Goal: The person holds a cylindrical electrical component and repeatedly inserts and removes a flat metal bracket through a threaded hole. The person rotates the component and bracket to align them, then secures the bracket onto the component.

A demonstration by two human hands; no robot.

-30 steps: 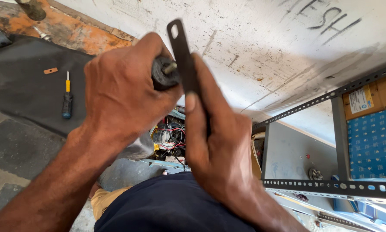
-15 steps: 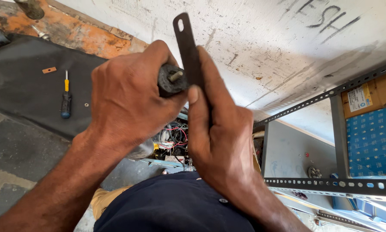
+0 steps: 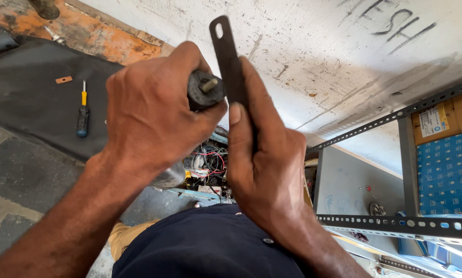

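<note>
Between thumb and curled fingers of left hand (image 3: 154,113): dark cylindrical motor (image 3: 205,90), fingers clamped around body, stub shaft at exposed end facing up. Just right of motor: flat dark metal strip (image 3: 228,59) with slot hole near top, pinned under thumb of right hand (image 3: 264,164), remaining fingers wrapped shut behind strip. Strip edge touching motor end. Below fingers: tangle of coloured wires (image 3: 208,162). Well left of fingers: yellow-handled screwdriver (image 3: 82,110) lying on black mat (image 3: 30,113). Right of fingers: perforated metal rack (image 3: 395,224).
</note>
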